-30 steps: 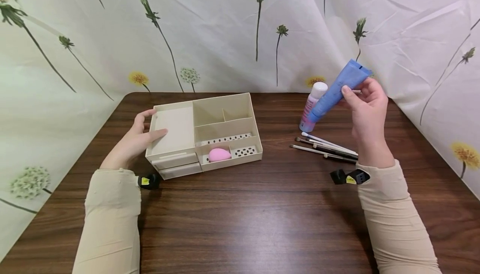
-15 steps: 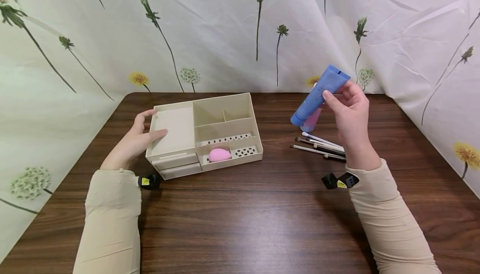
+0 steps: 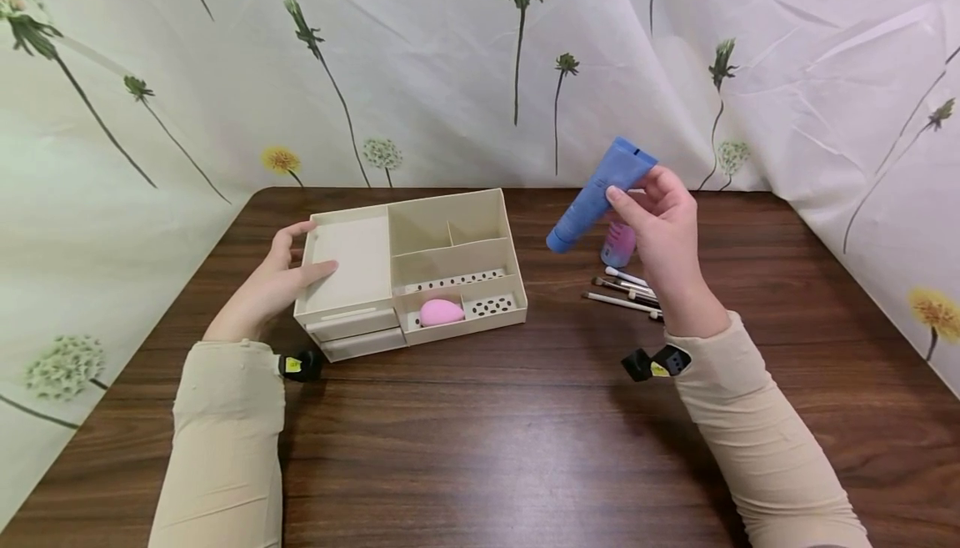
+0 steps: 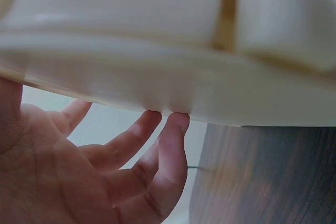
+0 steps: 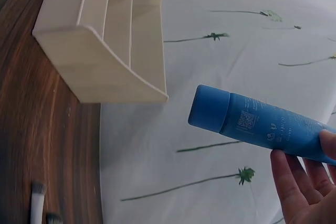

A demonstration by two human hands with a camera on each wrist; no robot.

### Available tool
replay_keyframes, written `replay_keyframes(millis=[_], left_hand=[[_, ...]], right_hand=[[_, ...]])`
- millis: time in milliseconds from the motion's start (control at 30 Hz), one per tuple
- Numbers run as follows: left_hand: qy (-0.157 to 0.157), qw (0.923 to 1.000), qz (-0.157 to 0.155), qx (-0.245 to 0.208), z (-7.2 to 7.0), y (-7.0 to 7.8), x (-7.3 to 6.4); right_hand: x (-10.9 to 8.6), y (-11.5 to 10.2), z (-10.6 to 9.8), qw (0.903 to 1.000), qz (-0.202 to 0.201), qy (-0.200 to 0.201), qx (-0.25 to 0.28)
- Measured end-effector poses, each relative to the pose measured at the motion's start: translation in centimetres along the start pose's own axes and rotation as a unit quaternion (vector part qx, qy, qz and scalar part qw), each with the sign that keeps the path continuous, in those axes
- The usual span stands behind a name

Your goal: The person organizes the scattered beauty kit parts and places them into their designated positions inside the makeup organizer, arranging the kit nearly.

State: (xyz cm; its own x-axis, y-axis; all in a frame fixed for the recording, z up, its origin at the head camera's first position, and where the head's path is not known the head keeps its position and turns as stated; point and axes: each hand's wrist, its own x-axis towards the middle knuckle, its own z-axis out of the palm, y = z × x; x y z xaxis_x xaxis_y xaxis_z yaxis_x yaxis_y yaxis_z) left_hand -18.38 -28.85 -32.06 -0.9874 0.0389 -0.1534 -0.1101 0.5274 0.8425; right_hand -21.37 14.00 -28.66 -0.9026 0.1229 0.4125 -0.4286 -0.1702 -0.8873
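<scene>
A cream makeup organizer (image 3: 352,260) with compartments and two small drawers stands left of centre on the table. My left hand (image 3: 273,281) holds its left side, thumb over the top and bent fingertips (image 4: 178,121) against the side wall in the left wrist view. A pink makeup sponge (image 3: 441,312) lies in a front compartment. My right hand (image 3: 666,231) pinches a blue squeeze tube (image 3: 592,198) near its crimped end, in the air right of the organizer. The tube's cap (image 5: 209,107) points down-left, towards the organizer.
Behind the right hand stands a pink-and-blue bottle (image 3: 618,243), its top hidden. Several makeup brushes (image 3: 618,302) lie on the dark wooden table (image 3: 465,448), partly covered by the right hand. A dandelion-print cloth (image 3: 450,72) hangs behind the table.
My right hand has carried the blue tube leftwards, from beside the bottle towards the organizer. More of the brushes is now covered by the hand. The left hand has stayed in place.
</scene>
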Motion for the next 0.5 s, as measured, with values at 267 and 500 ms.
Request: replay_keyframes(millis=[267, 500], left_hand=[[-0.001, 1.0, -0.005, 0.003, 0.0, 0.0, 0.1], [0.001, 1.0, -0.004, 0.006, 0.0, 0.2, -0.1]], right_hand=[[0.0, -0.1, 1.5, 0.9994, -0.004, -0.031, -0.011], [0.1, 0.2, 2.8, 0.9976, -0.012, -0.059, -0.035]])
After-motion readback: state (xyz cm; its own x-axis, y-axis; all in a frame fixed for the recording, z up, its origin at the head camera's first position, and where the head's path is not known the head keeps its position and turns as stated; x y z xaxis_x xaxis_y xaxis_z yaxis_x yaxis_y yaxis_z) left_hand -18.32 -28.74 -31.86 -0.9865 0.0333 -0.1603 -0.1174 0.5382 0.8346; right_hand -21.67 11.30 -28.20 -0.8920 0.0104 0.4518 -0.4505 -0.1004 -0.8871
